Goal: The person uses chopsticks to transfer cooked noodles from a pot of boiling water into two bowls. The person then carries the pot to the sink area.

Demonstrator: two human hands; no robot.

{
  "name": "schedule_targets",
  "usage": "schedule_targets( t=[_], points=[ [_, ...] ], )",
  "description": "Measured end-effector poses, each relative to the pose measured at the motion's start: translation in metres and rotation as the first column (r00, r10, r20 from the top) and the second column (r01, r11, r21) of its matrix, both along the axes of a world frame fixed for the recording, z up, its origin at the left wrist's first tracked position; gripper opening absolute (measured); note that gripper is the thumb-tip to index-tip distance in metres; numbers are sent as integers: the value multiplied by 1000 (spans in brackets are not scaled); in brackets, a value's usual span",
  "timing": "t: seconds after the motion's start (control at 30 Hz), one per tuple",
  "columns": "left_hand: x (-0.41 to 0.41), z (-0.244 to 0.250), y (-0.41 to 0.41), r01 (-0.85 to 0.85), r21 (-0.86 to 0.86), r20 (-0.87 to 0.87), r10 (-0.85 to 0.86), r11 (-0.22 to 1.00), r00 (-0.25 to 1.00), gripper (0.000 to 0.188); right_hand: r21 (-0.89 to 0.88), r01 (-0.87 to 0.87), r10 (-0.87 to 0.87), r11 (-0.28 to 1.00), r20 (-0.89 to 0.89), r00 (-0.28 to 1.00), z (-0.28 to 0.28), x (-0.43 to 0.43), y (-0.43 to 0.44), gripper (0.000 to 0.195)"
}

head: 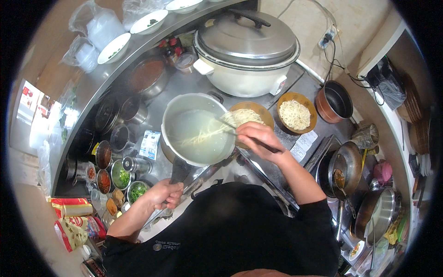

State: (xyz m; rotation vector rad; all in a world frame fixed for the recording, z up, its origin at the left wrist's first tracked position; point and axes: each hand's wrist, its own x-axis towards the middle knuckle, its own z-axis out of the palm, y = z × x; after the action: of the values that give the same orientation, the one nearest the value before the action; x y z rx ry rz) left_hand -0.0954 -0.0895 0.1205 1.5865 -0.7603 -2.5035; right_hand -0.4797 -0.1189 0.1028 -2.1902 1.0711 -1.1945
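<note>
My left hand (168, 194) grips the black handle (180, 169) of a deep metal pot (199, 97). Cloudy liquid fills part of the pot, and pale noodles (204, 135) trail through it up to the rim. In my right hand (259, 140) is a pair of dark chopsticks (228, 124), their tips at the pot's right rim among the noodles. Right beside the pot, partly behind my right hand, a brown bowl (268, 116) holds a mound of noodles. Another brown bowl (282, 127) of noodles stands farther right.
A large lidded cooker (242, 79) stands behind the pot. To the left are containers of chopped greens (124, 176) and red seasoning (104, 181). White bowls (114, 49) line the raised shelf. At right sit a copper-coloured pot (328, 105), a wok (354, 162) with a ladle, and a steel pot (380, 214).
</note>
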Motion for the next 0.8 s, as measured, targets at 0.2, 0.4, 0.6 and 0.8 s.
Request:
schedule_targets(
  t=[0.2,0.4,0.6,0.8],
  points=[
    [3,-4,-1,4,3,4,-4,1000,1000,35,-407,5,-53,913,-106,993,-21,9,20,21],
    [3,-3,-2,10,1,1,-10,1000,1000,35,-464,158,-182,872,-8,983,-29,-18,63,18],
    [3,1,-2,19,7,16,-19,1000,1000,35,-205,512,-498,834,118,859,-46,-46,87,8],
    [5,0,-1,9,9,21,-9,1000,1000,36,170,647,-661,743,338,670,-35,-70,110,16]
  ],
)
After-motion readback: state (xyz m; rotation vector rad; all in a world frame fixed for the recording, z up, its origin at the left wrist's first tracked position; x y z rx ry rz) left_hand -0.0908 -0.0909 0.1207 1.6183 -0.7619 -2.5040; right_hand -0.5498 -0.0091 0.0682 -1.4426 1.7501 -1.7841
